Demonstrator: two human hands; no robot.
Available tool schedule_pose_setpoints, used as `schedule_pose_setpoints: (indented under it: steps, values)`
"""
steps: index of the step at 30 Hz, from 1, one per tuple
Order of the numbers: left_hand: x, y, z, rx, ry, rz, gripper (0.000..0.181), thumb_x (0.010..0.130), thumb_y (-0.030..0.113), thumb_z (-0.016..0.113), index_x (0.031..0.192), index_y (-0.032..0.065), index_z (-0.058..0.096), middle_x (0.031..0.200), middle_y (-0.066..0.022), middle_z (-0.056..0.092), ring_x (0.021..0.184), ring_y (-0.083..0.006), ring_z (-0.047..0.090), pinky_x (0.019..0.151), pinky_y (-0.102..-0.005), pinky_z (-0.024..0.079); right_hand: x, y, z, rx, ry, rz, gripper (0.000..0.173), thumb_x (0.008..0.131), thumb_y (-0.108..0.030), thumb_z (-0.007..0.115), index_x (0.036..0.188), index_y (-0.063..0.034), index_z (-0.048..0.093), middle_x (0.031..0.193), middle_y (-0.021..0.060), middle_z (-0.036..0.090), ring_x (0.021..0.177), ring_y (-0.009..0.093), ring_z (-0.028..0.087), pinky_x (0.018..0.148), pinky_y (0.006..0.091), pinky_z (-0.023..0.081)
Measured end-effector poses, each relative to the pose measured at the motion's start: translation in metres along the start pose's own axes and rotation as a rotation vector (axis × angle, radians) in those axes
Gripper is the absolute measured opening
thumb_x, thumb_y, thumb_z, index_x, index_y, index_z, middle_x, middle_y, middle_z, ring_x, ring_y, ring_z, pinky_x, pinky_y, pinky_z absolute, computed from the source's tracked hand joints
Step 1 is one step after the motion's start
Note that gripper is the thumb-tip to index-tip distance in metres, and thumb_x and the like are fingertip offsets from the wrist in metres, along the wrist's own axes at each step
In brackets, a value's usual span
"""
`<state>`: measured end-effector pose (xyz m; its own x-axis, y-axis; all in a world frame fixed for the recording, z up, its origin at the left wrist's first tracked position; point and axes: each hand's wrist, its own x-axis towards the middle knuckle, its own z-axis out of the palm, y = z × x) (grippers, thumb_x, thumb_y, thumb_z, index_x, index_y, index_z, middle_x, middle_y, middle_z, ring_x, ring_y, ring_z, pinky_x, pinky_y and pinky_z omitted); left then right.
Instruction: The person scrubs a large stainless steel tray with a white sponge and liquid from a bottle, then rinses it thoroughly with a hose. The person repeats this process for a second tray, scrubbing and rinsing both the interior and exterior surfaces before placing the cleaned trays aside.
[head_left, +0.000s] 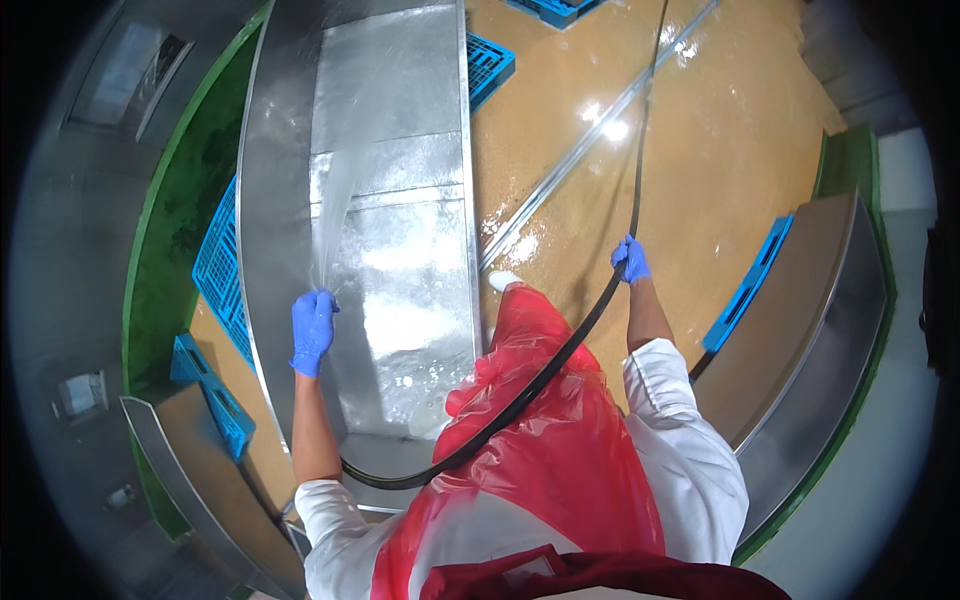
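Note:
My left hand (313, 332), in a blue glove, is closed over the inner left side of a large stainless steel trough (401, 300). A jet of water (339, 210) fans out from the fist toward the trough's far end. The hose outlet inside that fist is hidden by the glove. From beneath my left forearm the black hose (517, 401) bends across the front of my red plastic apron (555, 465). It rises to my right hand (631, 260), also gloved in blue and gripping the hose above the floor. Water pools and bubbles at the trough's near end.
Beyond my right hand the hose runs away over a wet tan floor (720, 150) crossed by a metal drain channel (562, 165). A blue plastic pallet (489, 67) sits right of the trough; another blue pallet (225, 277) is at its left. Metal-faced barriers (810, 330) stand at the right.

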<state>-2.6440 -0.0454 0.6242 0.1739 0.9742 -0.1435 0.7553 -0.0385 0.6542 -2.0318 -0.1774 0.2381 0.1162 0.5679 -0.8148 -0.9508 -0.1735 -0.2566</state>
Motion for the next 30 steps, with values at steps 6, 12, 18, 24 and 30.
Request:
schedule_pose_setpoints:
  steps: [6,12,18,24,30]
  values:
    - [0.002,-0.028,-0.019,0.016,0.030,0.072,0.037,0.089,0.022,0.044,0.071,-0.0057,0.060,0.068,-0.0222,0.062,0.064,-0.0333,0.062,0.064,-0.0403,0.046,-0.012,0.002,0.025,-0.057,0.022,-0.006,0.046,0.102,-0.041,0.040,0.063,-0.0186,0.036,0.045,-0.0037,0.032,0.035,0.011,0.033,0.035,0.0275,0.028]
    - [-0.010,-0.050,-0.019,0.073,-0.002,0.050,0.041,0.088,0.027,0.044,0.072,-0.0058,0.063,0.069,-0.0233,0.063,0.067,-0.0354,0.064,0.066,-0.0417,0.047,-0.016,0.018,0.039,-0.129,0.038,-0.009,0.045,0.102,-0.040,0.041,0.062,-0.0184,0.036,0.046,-0.0042,0.032,0.035,0.012,0.033,0.036,0.0281,0.028]
    - [-0.031,-0.092,0.012,0.027,-0.198,-0.144,0.049,0.088,0.036,0.044,0.072,-0.0053,0.065,0.071,-0.0236,0.065,0.071,-0.0370,0.065,0.072,-0.0446,0.049,-0.013,0.026,0.049,-0.247,0.125,0.010,0.046,0.103,-0.040,0.038,0.063,-0.0178,0.036,0.047,-0.0032,0.033,0.037,0.013,0.035,0.036,0.0287,0.028]
    - [-0.081,-0.185,0.088,0.167,-0.450,0.019,0.046,0.088,0.035,0.044,0.076,-0.0031,0.067,0.079,-0.0232,0.068,0.076,-0.0391,0.066,0.075,-0.0448,0.051,-0.019,0.030,0.043,-0.389,0.177,0.055,0.042,0.103,-0.038,0.037,0.067,-0.0172,0.035,0.046,-0.0025,0.031,0.036,0.014,0.035,0.036,0.0302,0.032]
    - [-0.178,-0.191,0.115,-0.242,-0.849,-0.635,0.049,0.089,0.045,0.047,0.073,0.0008,0.064,0.057,-0.0089,0.054,0.043,-0.0204,0.051,0.042,-0.0371,0.044,-0.023,0.042,0.050,-0.574,0.215,0.067,0.038,0.103,-0.030,0.038,0.067,-0.0181,0.034,0.046,-0.0026,0.029,0.035,0.013,0.033,0.034,0.0290,0.031]
